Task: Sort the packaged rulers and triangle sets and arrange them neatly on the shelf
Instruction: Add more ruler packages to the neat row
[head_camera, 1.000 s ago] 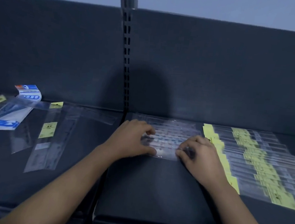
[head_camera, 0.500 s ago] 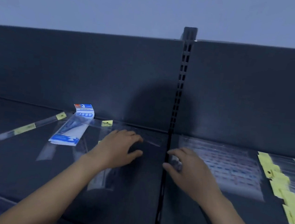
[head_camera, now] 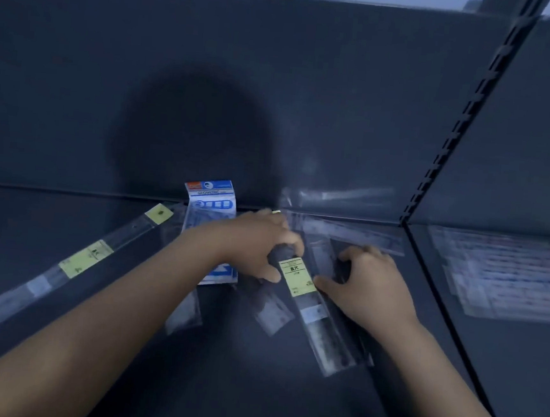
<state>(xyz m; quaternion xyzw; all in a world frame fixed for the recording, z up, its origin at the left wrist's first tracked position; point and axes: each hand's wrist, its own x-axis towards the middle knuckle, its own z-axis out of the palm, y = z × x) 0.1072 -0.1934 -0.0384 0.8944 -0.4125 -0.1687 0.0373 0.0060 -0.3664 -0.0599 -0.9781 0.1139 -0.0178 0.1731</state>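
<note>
— What is in the sleeves?
— The labelled ruler packet [head_camera: 297, 278], a clear sleeve with a dark ruler inside, lies slantwise on the shelf [head_camera: 251, 392]. The left hand [head_camera: 257, 246] curls its grip over the packet's far end. The triangle set packet [head_camera: 211, 204] leans on the back panel, blue and white.
— And the right hand [head_camera: 368, 284]?
— Fingers bent onto clear sleeves, thumb against the ruler's edge; whether that grip holds anything, I cannot tell.
— Anything unclear?
— The left forearm hides the triangle set's lower part. The long ruler packet [head_camera: 72, 265] and the clear packets [head_camera: 500, 278] in the next bay are blurred.
</note>
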